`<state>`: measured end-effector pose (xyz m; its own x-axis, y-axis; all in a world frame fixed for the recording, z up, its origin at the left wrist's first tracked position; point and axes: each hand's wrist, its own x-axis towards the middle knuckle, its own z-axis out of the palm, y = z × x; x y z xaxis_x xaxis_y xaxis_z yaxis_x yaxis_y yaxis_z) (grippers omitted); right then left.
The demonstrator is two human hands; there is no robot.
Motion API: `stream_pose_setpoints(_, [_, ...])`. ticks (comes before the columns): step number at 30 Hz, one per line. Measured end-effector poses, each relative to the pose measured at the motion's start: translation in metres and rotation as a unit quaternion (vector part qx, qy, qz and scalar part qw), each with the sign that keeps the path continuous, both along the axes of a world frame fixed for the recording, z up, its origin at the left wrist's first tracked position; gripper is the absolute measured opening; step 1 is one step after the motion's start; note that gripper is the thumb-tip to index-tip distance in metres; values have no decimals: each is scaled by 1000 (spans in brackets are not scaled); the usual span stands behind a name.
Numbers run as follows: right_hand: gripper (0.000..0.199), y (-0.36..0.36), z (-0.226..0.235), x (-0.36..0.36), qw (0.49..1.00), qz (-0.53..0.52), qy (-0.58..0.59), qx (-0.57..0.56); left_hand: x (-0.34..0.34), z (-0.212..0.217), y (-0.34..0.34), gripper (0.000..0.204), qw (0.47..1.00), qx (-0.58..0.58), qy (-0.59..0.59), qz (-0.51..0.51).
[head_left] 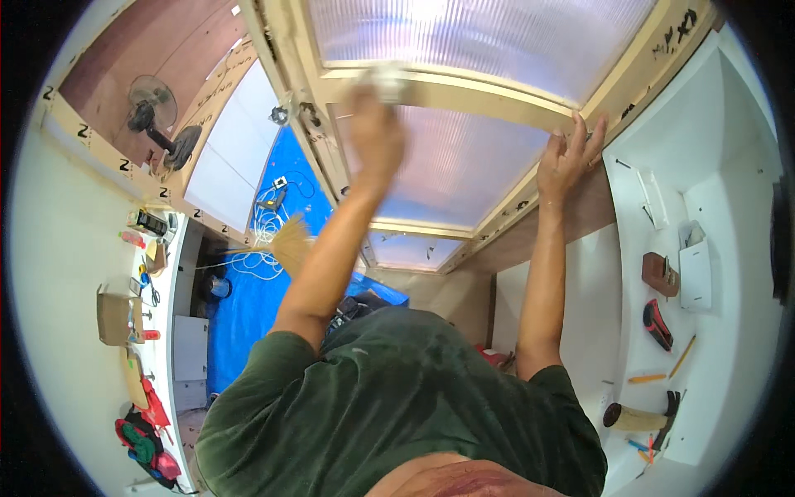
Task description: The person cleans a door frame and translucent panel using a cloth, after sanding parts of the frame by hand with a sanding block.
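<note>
A wooden-framed door or panel (464,93) with ribbed translucent panes (447,161) stands tilted before me. My left hand (377,137), smeared by motion, is closed on a small pale block-like thing (387,83) at the crossbar between two panes. Blur hides what kind of thing it is. Over at the frame's right side rail, my right hand (567,166) rests with its fingers stretched and apart against the wood.
Right of me, a white shelf holds a red-black utility knife (658,325), a brown block (660,274), pencils (647,378) and a hammer (667,418). At left are a cluttered white counter (161,331), a fan (157,116), a broom (290,244) and cables (263,236) on blue sheeting (240,331).
</note>
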<state>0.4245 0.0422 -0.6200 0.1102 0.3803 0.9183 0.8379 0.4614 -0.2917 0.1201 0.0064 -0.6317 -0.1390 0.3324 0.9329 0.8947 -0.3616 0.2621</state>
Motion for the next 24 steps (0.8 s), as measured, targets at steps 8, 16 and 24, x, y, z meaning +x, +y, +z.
stream_pose_setpoints(8, [44,-3,-8,10,999,-30,-40,17,57,20,-8,59,989,-72,51,-119])
stream_pose_setpoints(16, [49,14,-21,6,999,-27,-37,10,-132,10,-83,31,973,-159,-91,138])
stream_pose_setpoints(24, [49,42,-26,26,987,-48,-130,79,-124,47,-125,36,760,-376,-330,-414])
